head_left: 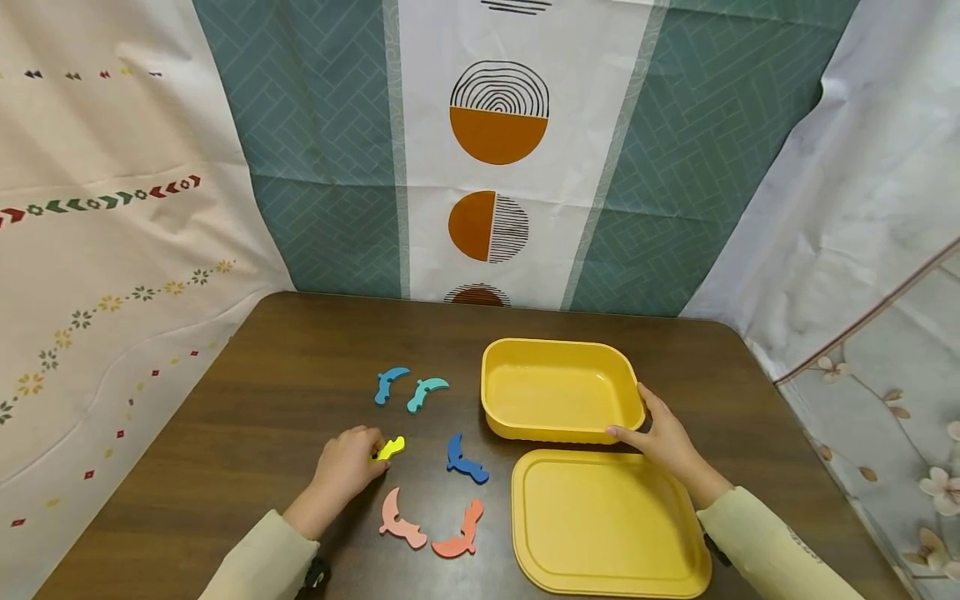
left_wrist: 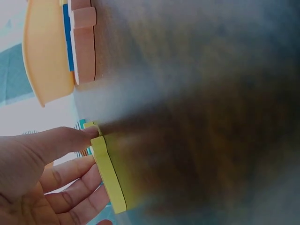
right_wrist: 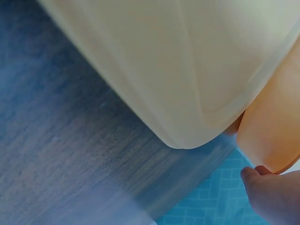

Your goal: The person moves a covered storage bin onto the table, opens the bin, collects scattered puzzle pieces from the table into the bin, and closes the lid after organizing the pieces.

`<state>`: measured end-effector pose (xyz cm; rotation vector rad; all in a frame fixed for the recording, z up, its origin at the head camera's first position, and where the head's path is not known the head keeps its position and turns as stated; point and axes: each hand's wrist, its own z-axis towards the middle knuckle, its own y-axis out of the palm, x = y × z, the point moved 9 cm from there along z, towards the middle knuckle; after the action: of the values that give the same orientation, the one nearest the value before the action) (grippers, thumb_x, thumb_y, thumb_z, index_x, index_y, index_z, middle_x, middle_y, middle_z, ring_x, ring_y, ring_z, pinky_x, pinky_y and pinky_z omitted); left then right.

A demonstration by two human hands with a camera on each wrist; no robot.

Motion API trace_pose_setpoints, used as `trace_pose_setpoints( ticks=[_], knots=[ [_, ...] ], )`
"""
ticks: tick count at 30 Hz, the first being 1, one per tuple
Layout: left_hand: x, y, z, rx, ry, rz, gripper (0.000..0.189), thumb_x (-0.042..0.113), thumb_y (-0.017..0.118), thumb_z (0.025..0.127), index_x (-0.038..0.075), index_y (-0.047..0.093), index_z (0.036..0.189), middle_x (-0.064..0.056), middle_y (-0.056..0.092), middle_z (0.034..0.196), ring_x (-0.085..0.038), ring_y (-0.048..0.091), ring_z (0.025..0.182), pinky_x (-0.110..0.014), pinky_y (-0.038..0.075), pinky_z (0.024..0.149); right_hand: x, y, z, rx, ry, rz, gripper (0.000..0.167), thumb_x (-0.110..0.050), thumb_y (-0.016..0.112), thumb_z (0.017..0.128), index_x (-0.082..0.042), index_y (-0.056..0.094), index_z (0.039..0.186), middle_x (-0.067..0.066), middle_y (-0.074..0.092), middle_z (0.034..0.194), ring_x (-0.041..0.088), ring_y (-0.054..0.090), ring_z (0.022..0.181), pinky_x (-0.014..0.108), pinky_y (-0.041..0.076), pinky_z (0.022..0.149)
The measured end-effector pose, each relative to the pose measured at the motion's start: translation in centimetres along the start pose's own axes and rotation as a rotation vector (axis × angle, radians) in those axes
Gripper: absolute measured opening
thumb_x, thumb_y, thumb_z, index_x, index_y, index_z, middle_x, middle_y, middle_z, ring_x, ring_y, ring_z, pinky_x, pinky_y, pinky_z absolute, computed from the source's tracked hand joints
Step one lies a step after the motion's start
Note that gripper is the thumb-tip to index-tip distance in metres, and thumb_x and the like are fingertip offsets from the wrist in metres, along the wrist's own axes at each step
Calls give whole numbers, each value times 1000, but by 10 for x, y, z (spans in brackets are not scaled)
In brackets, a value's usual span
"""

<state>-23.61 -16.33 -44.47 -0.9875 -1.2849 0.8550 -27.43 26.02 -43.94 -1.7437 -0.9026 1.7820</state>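
Yellow piece [head_left: 392,448]: sitting left of dark-blue piece [head_left: 465,465]; possibly slipping, thin edge giving little purchase.
Left hand [head_left: 348,460]: pinching it.
Right hand [head_left: 664,435]: gripping box [head_left: 555,430]'s right end; careless pull possibly sliding box into lid [head_left: 611,525].

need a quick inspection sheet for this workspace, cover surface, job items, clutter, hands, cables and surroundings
surface: brown, wood-look table
job items: yellow piece in the left hand; yellow box, open at the top; yellow lid lying flat on the near side of the box; medium-blue piece, teal piece, dark-blue piece, pink piece and coral piece lying apart on the table
clutter: nothing seen
hands: left hand pinches the yellow piece; right hand grips the box's right side
cables: nothing seen
surroundings: green-and-white patterned cloth behind, cream cloth at left, floral cloth at right
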Motion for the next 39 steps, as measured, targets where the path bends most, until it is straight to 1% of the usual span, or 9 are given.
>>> trace_pose_setpoints(
  ticks=[6, 10, 19, 27, 33, 39],
  knots=[
    [0, -2, 2, 31, 25, 16, 20, 14, 82, 71, 3, 69, 80, -5, 60, 71, -17, 49, 62, -33, 43, 59, -3, -1, 2, 8, -9, -4, 103, -39, 72, 83, 10, 10, 148, 34, 22, 148, 50, 31, 131, 60, 32, 104],
    [0, -4, 3, 42, 34, 20, 20, 14, 82, 70, 2, 69, 80, -5, 60, 70, -16, 48, 62, -33, 43, 59, -3, -1, 4, 6, -8, 0, 103, -40, 72, 83, 9, 9, 148, 34, 20, 149, 50, 29, 132, 60, 31, 104],
    [4, -1, 5, 15, 37, 14, 17, 12, 80, 69, 4, 67, 76, -1, 55, 66, -15, 46, 61, -31, 38, 59, 2, -3, -2, 7, 17, 21, 103, -37, 73, 83, 8, 8, 149, 34, 20, 149, 49, 31, 131, 59, 32, 104],
    [5, -3, 5, 29, 49, 14, 18, 11, 80, 68, 4, 65, 75, -2, 53, 65, -15, 44, 60, -29, 37, 55, 1, -2, -1, 13, 3, 28, 103, -36, 73, 83, 10, 8, 148, 34, 22, 148, 49, 32, 131, 59, 32, 104],
    [3, -1, 4, 32, 48, 5, 18, 11, 80, 68, 5, 65, 76, -1, 54, 66, -14, 45, 59, -29, 38, 55, 2, 0, -1, 5, 13, 32, 104, -38, 73, 82, 9, 8, 148, 34, 21, 149, 48, 32, 131, 59, 32, 105],
    [6, -1, 7, 40, 56, -6, 18, 12, 79, 69, 4, 64, 75, -1, 51, 66, -15, 43, 60, -28, 36, 55, 1, 1, 1, 5, 7, 22, 103, -38, 73, 82, 10, 9, 148, 34, 23, 148, 49, 33, 130, 59, 32, 104]
  ],
)
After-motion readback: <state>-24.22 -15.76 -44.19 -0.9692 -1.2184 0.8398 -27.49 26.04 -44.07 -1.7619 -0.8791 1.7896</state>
